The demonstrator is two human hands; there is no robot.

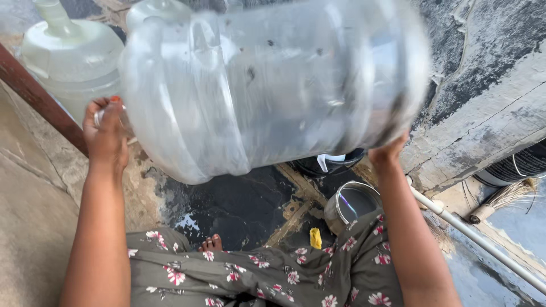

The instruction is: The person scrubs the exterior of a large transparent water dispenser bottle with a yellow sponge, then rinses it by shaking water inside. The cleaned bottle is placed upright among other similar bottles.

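A large clear plastic water jug (273, 85) is held sideways in the air in front of me, blurred by motion. My left hand (105, 133) grips its neck end on the left. My right hand (387, 152) supports its base on the right, mostly hidden behind the jug. Below are my lap in a grey floral dress (273, 270) and my bare toes (211, 244).
A second pale water jug (71, 57) stands at the upper left. A steel pot (352, 204) and a yellow scrap (315, 237) sit on the wet dark floor. A white pipe (483, 241), a broom (506, 199) and a cracked wall (483, 102) lie to the right.
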